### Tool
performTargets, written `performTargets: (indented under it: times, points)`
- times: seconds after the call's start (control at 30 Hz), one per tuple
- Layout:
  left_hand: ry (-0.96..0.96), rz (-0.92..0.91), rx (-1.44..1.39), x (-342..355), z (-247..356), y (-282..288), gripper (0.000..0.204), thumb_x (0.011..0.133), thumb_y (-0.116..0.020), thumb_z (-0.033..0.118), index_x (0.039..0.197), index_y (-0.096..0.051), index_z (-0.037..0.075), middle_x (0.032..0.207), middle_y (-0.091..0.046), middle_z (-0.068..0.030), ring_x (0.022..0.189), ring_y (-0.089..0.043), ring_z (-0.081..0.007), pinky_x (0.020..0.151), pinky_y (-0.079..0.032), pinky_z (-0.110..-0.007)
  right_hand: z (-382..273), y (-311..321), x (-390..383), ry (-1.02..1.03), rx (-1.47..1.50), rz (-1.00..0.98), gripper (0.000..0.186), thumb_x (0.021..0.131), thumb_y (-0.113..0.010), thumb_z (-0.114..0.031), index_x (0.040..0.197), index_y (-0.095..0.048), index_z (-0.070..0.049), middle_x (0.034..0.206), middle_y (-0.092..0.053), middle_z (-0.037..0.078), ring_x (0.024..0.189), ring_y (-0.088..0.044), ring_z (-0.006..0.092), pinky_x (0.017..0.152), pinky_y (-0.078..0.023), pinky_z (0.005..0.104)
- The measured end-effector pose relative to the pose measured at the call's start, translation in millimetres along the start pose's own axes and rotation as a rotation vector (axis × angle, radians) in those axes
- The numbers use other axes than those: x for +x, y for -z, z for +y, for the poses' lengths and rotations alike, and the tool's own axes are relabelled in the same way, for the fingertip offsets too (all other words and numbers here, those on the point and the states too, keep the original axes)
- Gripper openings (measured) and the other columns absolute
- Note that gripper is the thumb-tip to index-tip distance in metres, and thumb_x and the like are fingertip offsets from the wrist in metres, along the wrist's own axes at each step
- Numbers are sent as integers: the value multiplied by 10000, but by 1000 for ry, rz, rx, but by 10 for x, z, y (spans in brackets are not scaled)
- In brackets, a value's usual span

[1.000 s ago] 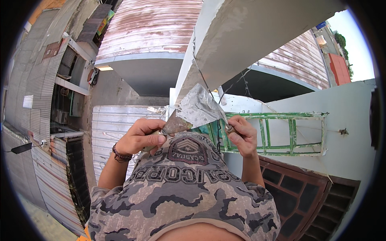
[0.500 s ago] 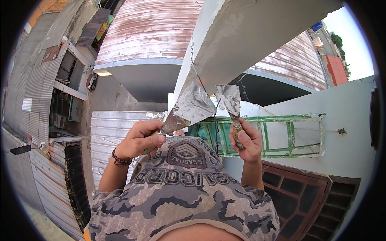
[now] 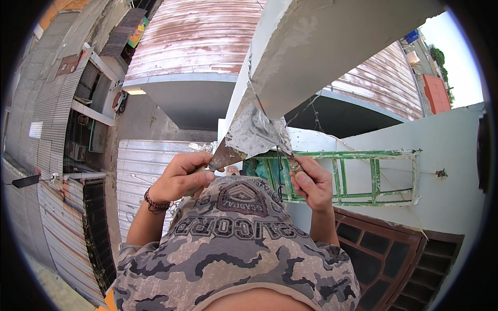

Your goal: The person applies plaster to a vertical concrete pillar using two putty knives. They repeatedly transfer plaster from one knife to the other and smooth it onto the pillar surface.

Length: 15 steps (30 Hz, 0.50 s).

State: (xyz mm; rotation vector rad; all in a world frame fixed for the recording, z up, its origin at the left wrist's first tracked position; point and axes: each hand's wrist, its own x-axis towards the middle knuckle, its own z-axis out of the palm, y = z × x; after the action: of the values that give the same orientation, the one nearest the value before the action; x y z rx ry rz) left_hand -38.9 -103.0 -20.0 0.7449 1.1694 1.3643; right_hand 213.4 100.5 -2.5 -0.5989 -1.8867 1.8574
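My left hand [image 3: 188,177] is closed round the handle of a wide putty knife [image 3: 226,157], whose broad blade points up and to the right. A thick layer of grey-white putty [image 3: 253,132] covers most of that blade. In my right hand [image 3: 313,182] is a narrower putty knife [image 3: 283,136], gripped by its worn handle. Its putty-smeared blade meets the right side of the wide blade, partly overlapping the putty there. The exact contact edge is hard to make out.
A grey plastered beam [image 3: 316,57] juts out just ahead, with dark wires [image 3: 252,88] hanging along it. A green paint-spattered ladder [image 3: 374,179] is at the right by a pale wall [image 3: 441,140]. Corrugated roofs [image 3: 194,39] lie below, beside an alley.
My right hand has moved left, tilting the narrow putty knife so its blade now touches or overlaps the wide blade. My left hand stays nearly in place.
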Motion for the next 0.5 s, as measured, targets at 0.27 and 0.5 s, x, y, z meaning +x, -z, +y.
performTargets:
  times: [0.27, 0.5]
  points:
    - [-32, -60, -75, 33, 9, 9, 278, 905, -635, 95, 1129, -625, -69, 654, -584, -10, 493, -530, -60, 448, -413, -215, -86, 144, 80, 181, -533, -27, 324, 866, -647, -69, 1175, -642, 28, 872, -616, 102, 755, -578, 166, 671, -456, 262]
    - [-130, 3, -63, 81, 23, 82, 249, 910, -626, 95, 1108, -628, -57, 692, -597, -18, 504, -519, -60, 451, -411, -213, -203, 98, 181, 167, -717, 218, 403, 868, -637, -89, 1254, -582, 11, 921, -607, 135, 763, -595, 233, 677, -471, 299]
